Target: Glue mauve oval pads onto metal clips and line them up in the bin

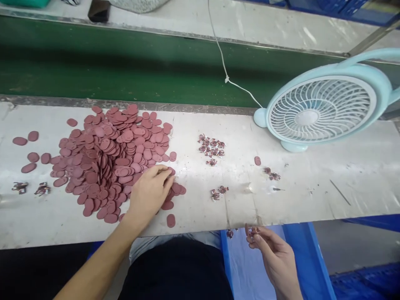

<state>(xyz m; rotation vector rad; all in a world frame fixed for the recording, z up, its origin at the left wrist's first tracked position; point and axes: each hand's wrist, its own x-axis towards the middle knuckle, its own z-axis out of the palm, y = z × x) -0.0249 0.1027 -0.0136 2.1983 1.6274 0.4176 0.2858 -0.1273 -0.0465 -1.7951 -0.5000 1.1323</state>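
Brightly lit from above; glaring white on surface (193,129), streaked on far ledge (250,23); shadowed along green strip (125,71); stretched toward right edge, around fan (307,118); slightly smeared in fine detail on small brown pieces (211,162)

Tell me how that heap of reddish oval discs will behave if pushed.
The heap will probably spread and slide apart, since its discs lie loose and overlapping. Those leaning on edge near the middle may topple. Single ones look unlikely to roll, being thin, flat and oval.
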